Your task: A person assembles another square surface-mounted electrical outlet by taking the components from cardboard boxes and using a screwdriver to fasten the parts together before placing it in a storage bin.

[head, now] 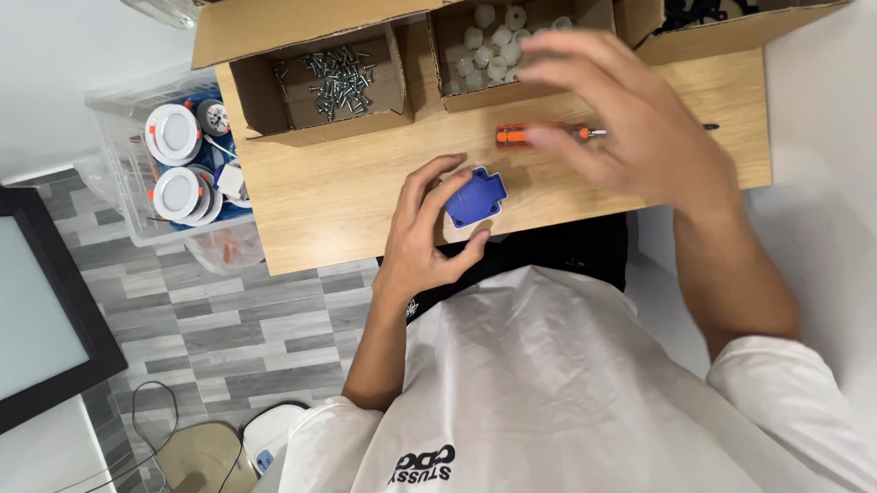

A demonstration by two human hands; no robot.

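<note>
Blue plastic socket part (475, 198) sits gripped between the thumb and fingers of the left hand (421, 239) on the wooden table (330, 197). Just beyond it, the right hand (621, 125) hovers blurred, fingers spread and holding nothing, over an orange-handled screwdriver (541, 134).

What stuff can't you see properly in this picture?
- Right hand: motion-blurred, so its grip is unclear.
- Orange screwdriver: middle hidden behind that hand.
- Blue part: partly covered by left hand fingers.
- Black items in right box: cut off by the top edge.
</note>
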